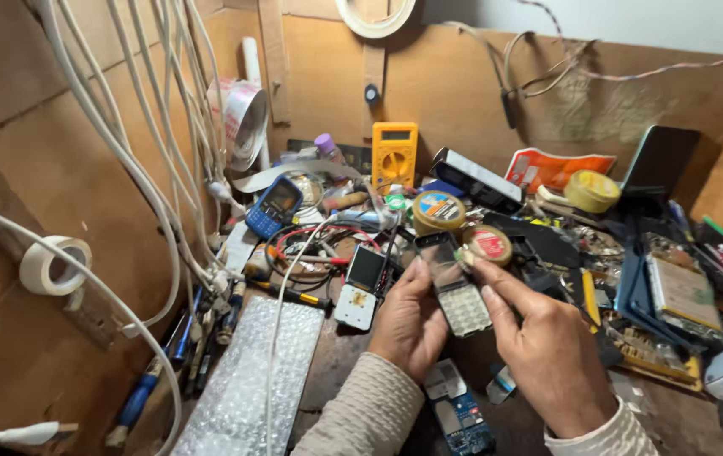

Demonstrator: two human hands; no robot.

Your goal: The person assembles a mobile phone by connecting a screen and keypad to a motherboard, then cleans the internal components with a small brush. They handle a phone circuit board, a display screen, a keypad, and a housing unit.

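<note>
My left hand (410,325) and my right hand (547,350) hold a small keypad phone front (456,285) between them, above the cluttered bench. The piece has a dark screen at its top and a pale keypad below. Left fingers grip its left edge; my right thumb and forefinger pinch its right upper edge. Below my hands lies an opened phone body with a blue circuit board (461,415). To the left of my left hand rests a white phone part with a small dark screen (361,285).
White cables (138,181) hang down the left wooden wall beside a tape roll (56,264). A bubble-wrap sheet (252,380) lies front left. A yellow multimeter (394,153), blue phone (274,206), round tins (438,210) and circuit boards (681,295) crowd the back and right.
</note>
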